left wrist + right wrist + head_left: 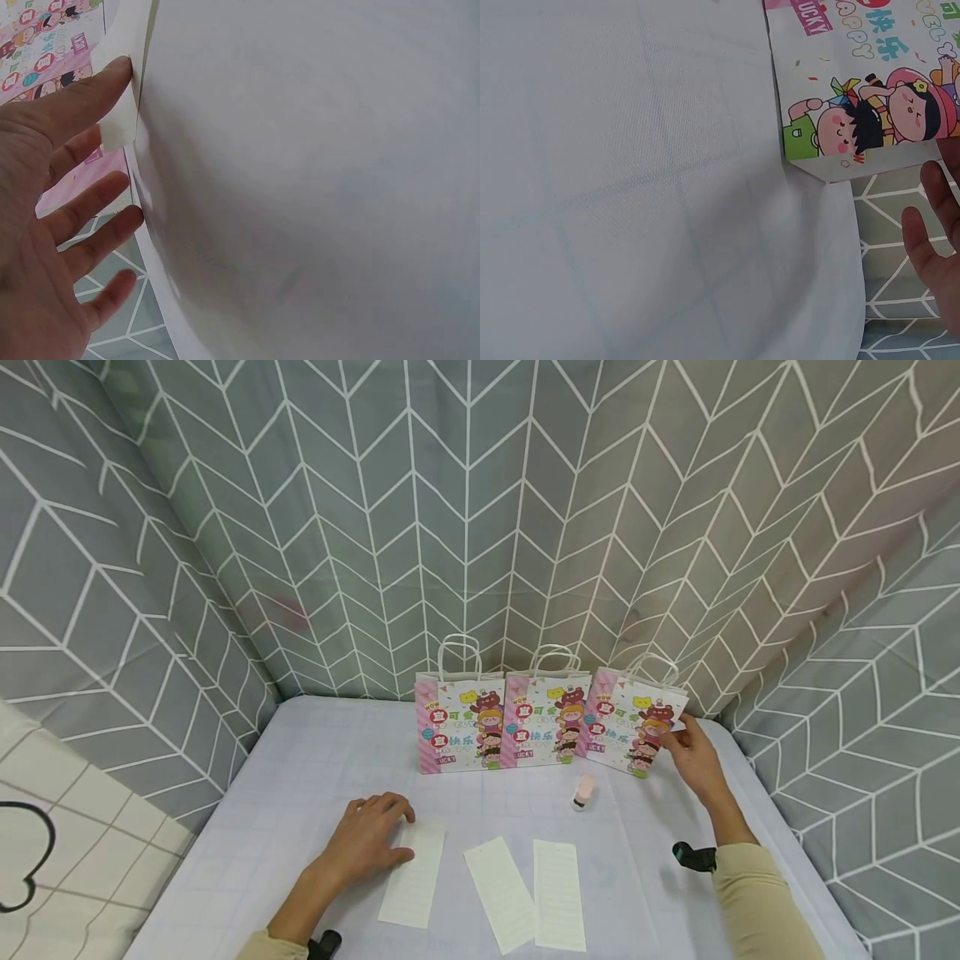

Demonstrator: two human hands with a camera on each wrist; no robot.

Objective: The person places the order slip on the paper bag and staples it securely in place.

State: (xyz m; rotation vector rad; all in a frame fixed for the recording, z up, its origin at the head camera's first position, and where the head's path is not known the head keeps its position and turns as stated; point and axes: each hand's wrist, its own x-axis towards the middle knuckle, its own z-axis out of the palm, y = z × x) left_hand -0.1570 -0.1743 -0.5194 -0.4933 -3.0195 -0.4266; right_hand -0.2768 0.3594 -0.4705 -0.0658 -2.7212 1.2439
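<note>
My left hand (367, 839) rests at the leftmost strip of pale paper (416, 881), its thumb on the paper and its other fingers spread beyond the upper left edge. In the left wrist view the thumb lies over this cream strip (120, 124). Up at the right, my right hand (693, 760) holds the right side of a paper gift bag (618, 718), thumb at the front and forefinger along the side edge. This bag has white handles and a cartoon print, and stands turned at an angle. The right wrist view shows its lower corner beside two loosely extended fingers (922, 240).
Two matching gift bags (459, 727) (542, 718) stand to its left. A small pink-and-white bottle (583, 792) lies in front of them. Two more paper strips (501, 893) (558, 893) lie near the front of the white-covered table (315, 752). Patterned curtains (487, 510) enclose the back and sides.
</note>
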